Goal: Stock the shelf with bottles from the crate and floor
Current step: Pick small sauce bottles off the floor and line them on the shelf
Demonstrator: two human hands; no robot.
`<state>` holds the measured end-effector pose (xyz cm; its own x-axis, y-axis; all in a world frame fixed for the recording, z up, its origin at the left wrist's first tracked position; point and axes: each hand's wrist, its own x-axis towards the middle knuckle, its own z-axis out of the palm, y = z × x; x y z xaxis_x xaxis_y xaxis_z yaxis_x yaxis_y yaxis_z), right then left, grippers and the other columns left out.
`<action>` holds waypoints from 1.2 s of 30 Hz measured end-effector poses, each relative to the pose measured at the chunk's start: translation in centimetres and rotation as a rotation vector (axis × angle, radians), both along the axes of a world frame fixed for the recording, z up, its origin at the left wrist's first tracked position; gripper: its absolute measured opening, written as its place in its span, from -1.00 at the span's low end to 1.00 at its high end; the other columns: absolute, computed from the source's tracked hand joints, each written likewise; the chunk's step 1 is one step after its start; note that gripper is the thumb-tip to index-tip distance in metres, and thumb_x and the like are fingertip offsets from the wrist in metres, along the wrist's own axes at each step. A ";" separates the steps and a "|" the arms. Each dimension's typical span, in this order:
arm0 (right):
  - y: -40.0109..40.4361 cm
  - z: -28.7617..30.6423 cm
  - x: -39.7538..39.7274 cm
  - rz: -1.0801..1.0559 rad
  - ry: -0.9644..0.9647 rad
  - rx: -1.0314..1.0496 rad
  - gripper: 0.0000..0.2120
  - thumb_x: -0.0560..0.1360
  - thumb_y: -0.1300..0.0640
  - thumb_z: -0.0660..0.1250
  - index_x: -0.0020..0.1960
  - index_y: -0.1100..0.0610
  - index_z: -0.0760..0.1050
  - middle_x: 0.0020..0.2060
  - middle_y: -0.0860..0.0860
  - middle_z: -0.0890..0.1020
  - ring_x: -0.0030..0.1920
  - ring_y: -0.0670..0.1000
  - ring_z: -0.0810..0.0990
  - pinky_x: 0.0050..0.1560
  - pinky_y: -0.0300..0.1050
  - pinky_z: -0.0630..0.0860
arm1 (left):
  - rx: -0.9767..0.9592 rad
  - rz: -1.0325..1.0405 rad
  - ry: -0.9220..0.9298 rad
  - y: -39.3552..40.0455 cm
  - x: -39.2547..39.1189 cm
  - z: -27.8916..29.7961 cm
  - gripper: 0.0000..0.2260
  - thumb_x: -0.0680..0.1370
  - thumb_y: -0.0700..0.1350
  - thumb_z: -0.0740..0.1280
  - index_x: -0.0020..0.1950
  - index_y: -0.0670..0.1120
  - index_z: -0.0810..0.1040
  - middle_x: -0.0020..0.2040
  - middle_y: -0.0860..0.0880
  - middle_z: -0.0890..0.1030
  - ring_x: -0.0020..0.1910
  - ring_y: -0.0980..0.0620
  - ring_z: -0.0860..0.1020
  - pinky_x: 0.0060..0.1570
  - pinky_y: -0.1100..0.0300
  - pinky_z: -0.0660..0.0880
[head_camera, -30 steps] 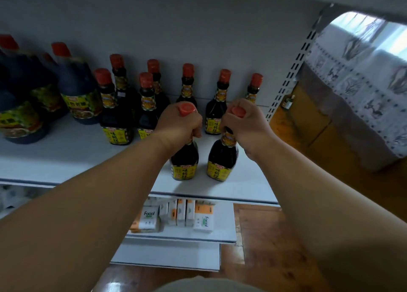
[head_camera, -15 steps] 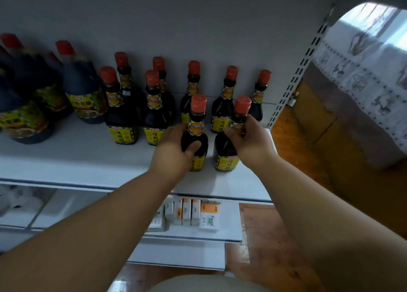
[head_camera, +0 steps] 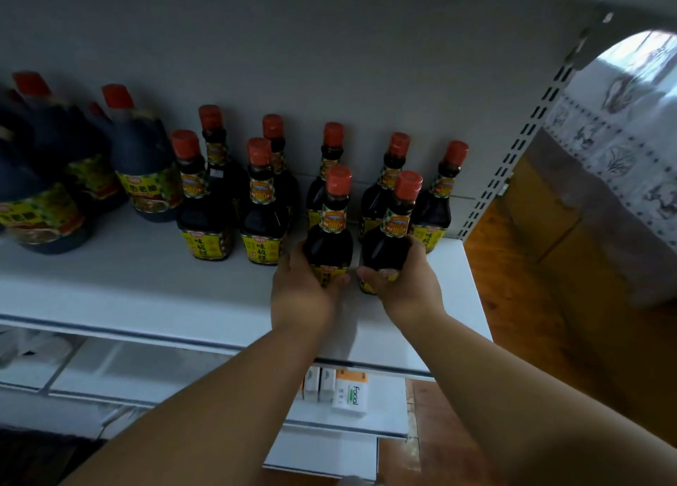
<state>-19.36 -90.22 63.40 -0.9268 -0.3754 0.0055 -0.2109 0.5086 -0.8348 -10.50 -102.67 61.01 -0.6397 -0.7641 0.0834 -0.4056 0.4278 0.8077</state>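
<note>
On the right end of the white shelf (head_camera: 146, 287), the person now has both bottles standing on the board, which is a real change from a second ago, when each was gripped by its red cap and hanging tilted over the near edge. Half a second back the hands had already slid down off the caps, and now they're lower still, wrapped round the fat bottoms. The left hand (head_camera: 306, 295) has its fingers curled around the base of the left bottle (head_camera: 329, 236), thumb across the yellow label, and the right hand (head_camera: 403, 282) is curled the same way around the right bottle (head_camera: 390, 242). Both bottles look upright and sit just in front of the back row of bottles (head_camera: 395, 177), forming a second row alongside the two front bottles to the left (head_camera: 262, 207). The big jugs (head_camera: 146, 170) are further left. Down below, a lower shelf holds a small white box (head_camera: 351, 394). Looks like this pair is basically placed and just getting nudged into line, so letting go is probably next. The crate and the floor stock aren't in view, so how much is left to stock can't be told.
</note>
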 end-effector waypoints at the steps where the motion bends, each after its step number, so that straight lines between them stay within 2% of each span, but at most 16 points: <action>1: -0.1 -0.3 0.0 -0.022 -0.005 0.006 -0.38 0.34 -0.10 0.56 0.27 -0.06 0.32 0.01 -0.15 0.58 -0.02 -0.06 0.53 -0.18 -0.19 0.41 | 0.008 0.009 -0.015 -0.1 -0.2 0.0 -0.24 0.43 0.11 0.49 0.52 -0.02 0.22 0.44 -0.06 0.35 0.37 -0.12 0.38 0.22 0.10 0.37; 4: -0.4 -0.9 0.3 -0.069 -0.006 -0.004 -0.38 0.36 -0.09 0.55 0.30 -0.07 0.31 0.01 -0.17 0.55 -0.02 -0.08 0.48 -0.05 -0.14 0.41 | 0.047 0.037 -0.011 -0.1 -0.9 -0.1 -0.22 0.43 0.12 0.48 0.53 -0.01 0.18 0.45 -0.06 0.33 0.40 -0.13 0.35 0.30 0.01 0.38; 9: -1.3 -1.3 0.9 -0.128 -0.005 -0.082 -0.44 0.35 -0.03 0.57 0.12 -0.17 0.24 -0.02 -0.17 0.52 -0.02 -0.10 0.46 -0.04 -0.16 0.39 | 0.105 0.124 0.023 0.5 -1.5 -0.8 -0.18 0.31 0.20 0.53 0.44 -0.05 0.27 0.33 -0.08 0.43 0.31 -0.16 0.44 0.24 -0.08 0.46; 13: -2.0 -1.7 0.6 -0.152 0.015 -0.069 -0.46 0.34 -0.01 0.57 0.14 -0.10 0.30 -0.02 -0.17 0.50 -0.03 -0.11 0.44 -0.05 -0.18 0.36 | 0.117 0.160 0.036 0.2 -1.8 -1.2 -0.23 0.32 0.15 0.54 0.41 -0.10 0.31 0.31 -0.11 0.44 0.31 -0.18 0.44 0.23 -0.12 0.46; 16: -2.5 -2.3 0.5 -0.193 0.012 -0.074 -0.42 0.33 -0.03 0.57 0.24 -0.03 0.37 -0.01 -0.17 0.51 -0.03 -0.11 0.45 -0.06 -0.18 0.35 | 0.112 0.180 0.004 0.1 -2.1 -1.2 -0.23 0.36 0.12 0.53 0.44 -0.13 0.28 0.36 -0.14 0.41 0.35 -0.19 0.40 0.28 -0.11 0.42; 21: -2.8 -2.9 0.7 -0.228 0.017 -0.106 -0.48 0.36 -0.01 0.56 0.20 -0.04 0.37 -0.03 -0.18 0.47 -0.03 -0.14 0.41 -0.05 -0.22 0.31 | 0.109 0.176 -0.029 -0.2 -2.4 -1.3 -0.21 0.42 0.08 0.49 0.51 -0.12 0.19 0.44 -0.13 0.34 0.42 -0.18 0.32 0.35 -0.07 0.34; 23: -2.9 -3.1 0.8 -0.235 0.010 -0.126 -0.47 0.38 0.01 0.54 0.24 -0.02 0.38 -0.02 -0.18 0.47 -0.01 -0.14 0.41 -0.02 -0.24 0.31 | 0.103 0.171 -0.037 -0.3 -2.4 -1.4 -0.22 0.44 0.05 0.47 0.54 -0.10 0.15 0.47 -0.11 0.31 0.44 -0.16 0.30 0.37 -0.04 0.32; 29: -3.3 -3.5 0.9 -0.281 -0.008 -0.144 -0.37 0.44 0.02 0.49 0.41 0.00 0.26 0.04 -0.13 0.49 0.08 -0.01 0.50 0.02 -0.20 0.35 | 0.087 0.158 -0.049 -0.4 -2.4 -1.5 -0.23 0.47 0.05 0.45 0.56 -0.09 0.13 0.48 -0.09 0.31 0.43 -0.14 0.29 0.34 -0.02 0.31; 32: -3.5 -3.8 0.9 -0.301 0.004 -0.123 -0.38 0.43 0.03 0.50 0.39 0.01 0.28 0.09 -0.08 0.53 0.17 0.06 0.54 0.04 -0.19 0.37 | 0.081 0.165 -0.065 -0.6 -2.6 -1.6 -0.23 0.47 0.06 0.45 0.56 -0.08 0.14 0.49 -0.08 0.31 0.43 -0.14 0.30 0.33 -0.03 0.32; 36: -3.6 -4.2 0.6 -0.327 0.085 -0.091 -0.43 0.37 0.05 0.55 0.29 0.04 0.38 0.07 -0.06 0.52 0.18 0.05 0.53 0.14 -0.15 0.43 | 0.058 0.175 -0.100 -0.7 -2.9 -1.6 -0.23 0.47 0.09 0.44 0.56 -0.08 0.14 0.49 -0.07 0.31 0.43 -0.16 0.30 0.32 -0.06 0.34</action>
